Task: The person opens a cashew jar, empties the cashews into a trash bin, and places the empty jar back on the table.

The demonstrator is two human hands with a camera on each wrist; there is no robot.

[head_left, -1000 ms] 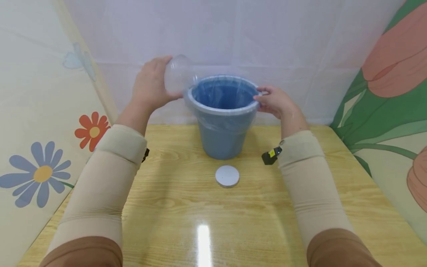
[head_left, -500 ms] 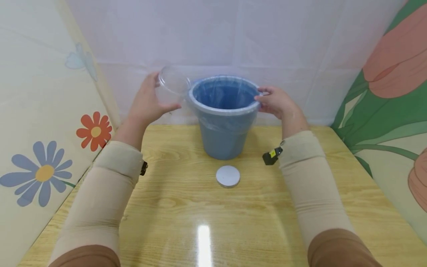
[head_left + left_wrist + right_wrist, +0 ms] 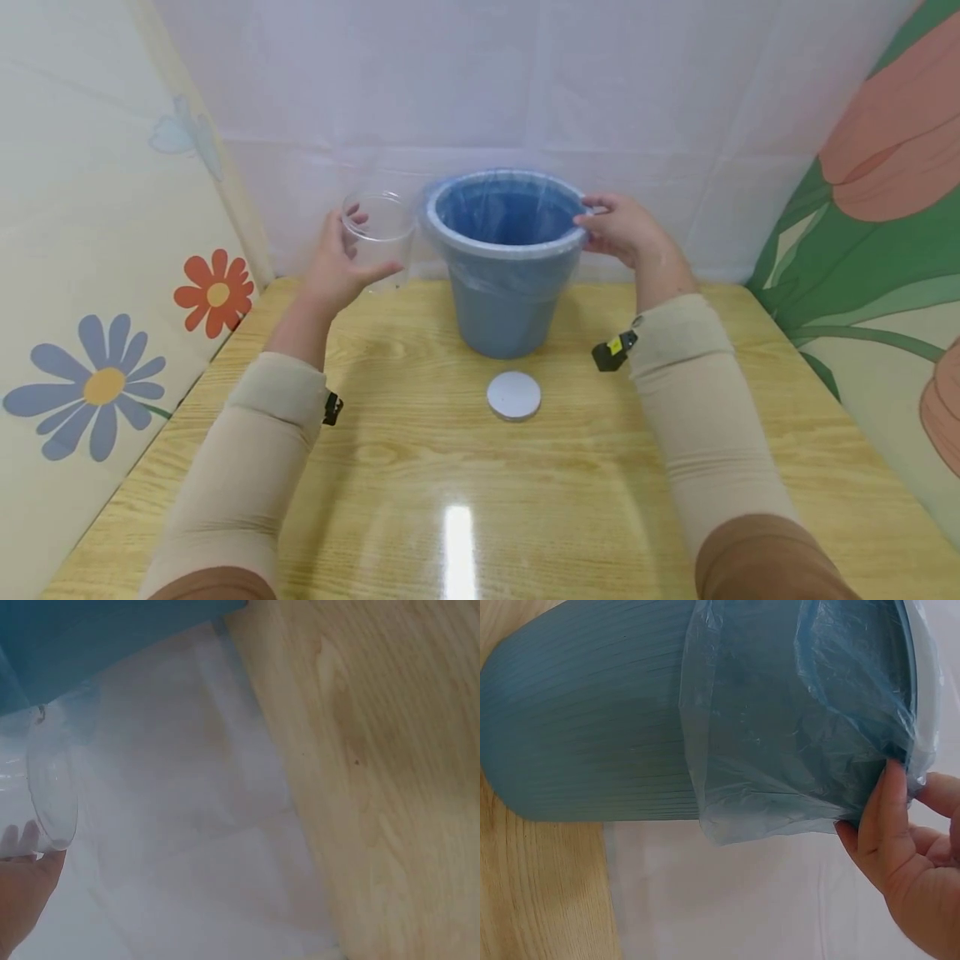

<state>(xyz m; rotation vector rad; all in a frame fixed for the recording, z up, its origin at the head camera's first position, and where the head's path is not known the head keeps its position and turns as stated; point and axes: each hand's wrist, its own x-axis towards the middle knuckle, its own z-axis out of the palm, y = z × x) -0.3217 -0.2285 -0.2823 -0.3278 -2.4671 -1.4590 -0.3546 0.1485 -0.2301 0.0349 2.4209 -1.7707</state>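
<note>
My left hand (image 3: 333,262) holds a clear plastic cup (image 3: 384,237) upright, mouth up, just left of a blue trash can (image 3: 502,308). In the left wrist view, the cup (image 3: 52,780) shows at the left edge with fingertips seen through its wall. My right hand (image 3: 622,229) pinches the trash can's rim on the right side. A thin transparent trash bag (image 3: 765,750) lines the can and is folded over the rim, and the right fingers press it there. The cup's inside looks see-through, with nothing visible in it.
A round white disc (image 3: 513,396) lies on the wooden table (image 3: 420,467) in front of the trash can. A white cloth wall (image 3: 480,75) stands behind, with flower-printed panels (image 3: 97,208) at the left and right.
My left hand has lowered the cup from above rim height and turned it from tipped towards the can to upright. My right hand has stayed on the rim.
</note>
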